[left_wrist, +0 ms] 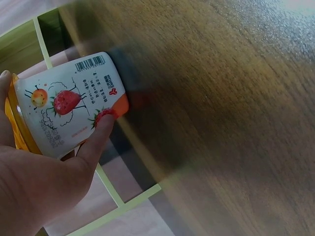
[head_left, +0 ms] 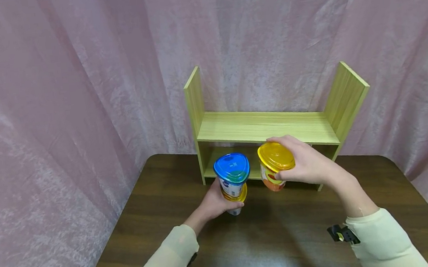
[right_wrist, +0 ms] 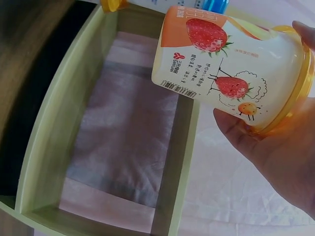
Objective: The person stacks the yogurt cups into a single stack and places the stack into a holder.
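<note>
My left hand (head_left: pixel 211 204) grips a white strawberry-print cup (left_wrist: pixel 69 108) with a yellow lid (head_left: pixel 236 196), low over the brown table (head_left: pixel 274 241). A cup with a blue lid (head_left: pixel 231 169) stands stacked on top of it. I cannot tell whether the lower cup touches the table. To its right, my right hand (head_left: pixel 308 164) holds a second strawberry cup (right_wrist: pixel 231 69) by its yellow lid (head_left: pixel 276 156), lifted and tilted in front of the green wooden shelf (head_left: pixel 260 126). In the right wrist view the palm (right_wrist: pixel 275 152) wraps the lid rim.
The shelf stands at the table's far edge with a bare top board and an open lower bay (right_wrist: pixel 123 123). Pink curtain (head_left: pixel 56 103) hangs behind and on both sides. A small black clip (head_left: pixel 342 233) sits at my right sleeve.
</note>
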`<state>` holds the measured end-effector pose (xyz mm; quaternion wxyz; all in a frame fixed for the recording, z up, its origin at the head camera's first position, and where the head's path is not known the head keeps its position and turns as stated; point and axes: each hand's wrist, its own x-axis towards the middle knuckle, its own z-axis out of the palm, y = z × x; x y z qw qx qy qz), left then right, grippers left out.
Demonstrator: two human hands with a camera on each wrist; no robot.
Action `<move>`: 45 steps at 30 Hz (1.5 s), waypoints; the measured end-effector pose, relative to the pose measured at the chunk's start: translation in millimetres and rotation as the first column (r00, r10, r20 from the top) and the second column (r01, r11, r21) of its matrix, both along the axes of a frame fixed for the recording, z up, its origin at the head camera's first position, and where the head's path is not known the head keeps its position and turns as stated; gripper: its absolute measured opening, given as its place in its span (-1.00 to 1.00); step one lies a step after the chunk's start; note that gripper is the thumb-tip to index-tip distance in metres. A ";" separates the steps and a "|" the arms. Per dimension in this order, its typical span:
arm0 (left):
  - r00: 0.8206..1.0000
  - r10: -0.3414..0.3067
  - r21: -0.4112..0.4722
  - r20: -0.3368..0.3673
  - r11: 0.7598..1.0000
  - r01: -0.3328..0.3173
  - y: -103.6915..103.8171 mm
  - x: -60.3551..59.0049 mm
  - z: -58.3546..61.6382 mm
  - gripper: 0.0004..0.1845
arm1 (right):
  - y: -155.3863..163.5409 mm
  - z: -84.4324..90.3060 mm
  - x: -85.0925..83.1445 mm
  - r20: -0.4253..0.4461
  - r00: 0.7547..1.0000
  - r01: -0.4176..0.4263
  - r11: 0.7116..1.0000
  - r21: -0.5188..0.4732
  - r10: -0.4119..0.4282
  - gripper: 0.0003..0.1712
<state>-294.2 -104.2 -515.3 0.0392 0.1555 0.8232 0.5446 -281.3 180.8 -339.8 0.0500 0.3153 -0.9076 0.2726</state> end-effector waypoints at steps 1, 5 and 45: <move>1.000 0.000 0.000 0.002 1.000 0.000 0.0 -0.2 -0.2 -0.01 | -0.3 1.2 -0.3 -0.003 1.000 0.005 1.000 0.000 -0.005 -0.04; 1.000 -0.001 0.003 0.006 1.000 0.001 0.0 -1.4 -0.9 -0.02 | -0.7 6.9 -2.3 -0.030 0.999 0.029 1.000 -0.010 -0.029 -0.03; 0.999 -0.034 0.014 -0.015 0.999 0.034 -2.3 -3.5 -1.7 -0.02 | -21.3 40.3 -9.5 -0.044 0.999 0.015 0.999 -0.035 -0.016 -0.01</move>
